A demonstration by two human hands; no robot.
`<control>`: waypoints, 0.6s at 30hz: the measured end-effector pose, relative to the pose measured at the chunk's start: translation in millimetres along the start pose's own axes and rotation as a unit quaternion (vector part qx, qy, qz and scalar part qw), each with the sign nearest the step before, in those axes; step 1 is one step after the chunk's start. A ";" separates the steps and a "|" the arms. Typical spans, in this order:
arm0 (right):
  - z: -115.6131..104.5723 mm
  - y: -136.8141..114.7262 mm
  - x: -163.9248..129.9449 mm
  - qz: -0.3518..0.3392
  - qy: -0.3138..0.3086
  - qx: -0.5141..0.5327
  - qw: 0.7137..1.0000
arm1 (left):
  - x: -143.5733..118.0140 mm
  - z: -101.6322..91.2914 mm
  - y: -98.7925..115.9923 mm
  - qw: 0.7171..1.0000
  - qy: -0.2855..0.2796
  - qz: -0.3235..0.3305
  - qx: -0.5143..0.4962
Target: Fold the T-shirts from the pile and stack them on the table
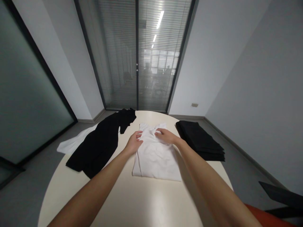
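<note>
A white shirt (157,157), folded into a rough rectangle, lies flat on the table in front of me, its collar end pointing away. At its left edge rests my left hand (134,144), with thumb and fingers apart and touching the cloth. My right hand (167,136) is over the upper part of the shirt near the collar, thumb and forefinger closed on a bit of bunched fabric. Small creases run across the cloth around both hands.
Black garments (101,138) lie spread out at the left, over another white garment (78,138) that hangs past the table edge. A folded black stack (199,138) sits at the right edge of the round, pale table (127,201). A red-and-black chair (265,214) stands at lower right.
</note>
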State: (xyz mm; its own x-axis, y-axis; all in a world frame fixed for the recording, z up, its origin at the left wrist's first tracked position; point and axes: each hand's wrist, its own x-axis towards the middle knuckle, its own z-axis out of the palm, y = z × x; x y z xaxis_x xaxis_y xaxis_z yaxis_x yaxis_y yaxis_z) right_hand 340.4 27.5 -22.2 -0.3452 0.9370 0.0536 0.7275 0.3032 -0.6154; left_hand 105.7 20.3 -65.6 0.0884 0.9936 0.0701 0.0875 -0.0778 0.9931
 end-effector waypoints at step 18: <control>-37.3 9.9 71.7 -0.011 0.125 -0.089 0.988 | 64.5 12.5 11.0 0.992 0.073 0.082 0.055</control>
State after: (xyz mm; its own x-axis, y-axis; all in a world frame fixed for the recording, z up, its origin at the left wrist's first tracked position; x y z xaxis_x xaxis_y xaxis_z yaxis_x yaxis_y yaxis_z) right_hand 345.0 104.2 4.9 -0.2210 0.9368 0.2713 0.8225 0.3285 -0.4643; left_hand 124.8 82.6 -51.4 -0.0341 0.9676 0.2503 0.1922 -0.2394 0.9517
